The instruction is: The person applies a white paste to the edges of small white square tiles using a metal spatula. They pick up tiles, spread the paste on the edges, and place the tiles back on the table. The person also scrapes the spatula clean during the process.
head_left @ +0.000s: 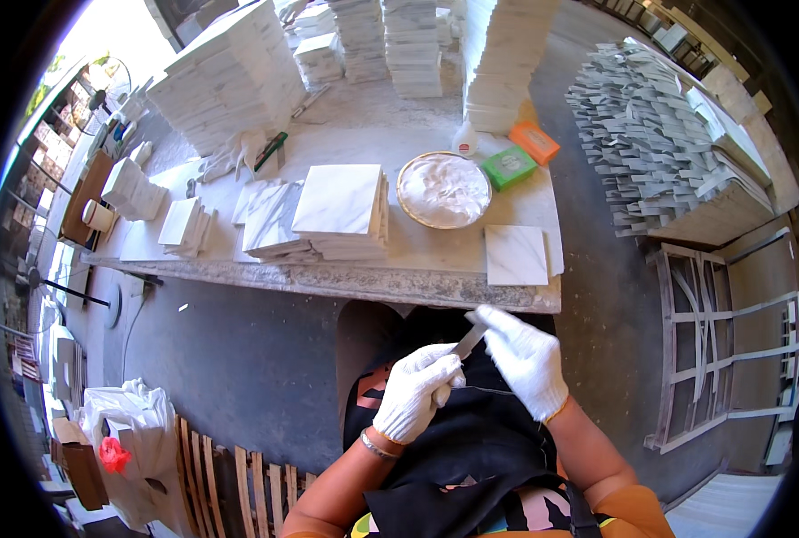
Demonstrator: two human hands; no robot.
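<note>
My left hand (417,392), in a white knit glove, is closed around a narrow, flat grey metal blade, like a small putty knife (469,342). Its handle end is hidden in the glove. My right hand (525,363), gloved the same way, closes its fingers at the blade's far end, partly covering the tip. Both hands are over my lap, just in front of the table edge. Beyond them on the table lie a single white marble tile (516,255), a round bowl of white paste (443,189) and a stack of marble tiles (338,206).
Tall tile stacks (229,85) stand at the table's back. Green (509,168) and orange boxes (535,141) sit beside a small white bottle (464,139). At right are a pile of stone strips (633,134) and a metal rack (700,345); at lower left, a slatted wooden piece (243,484).
</note>
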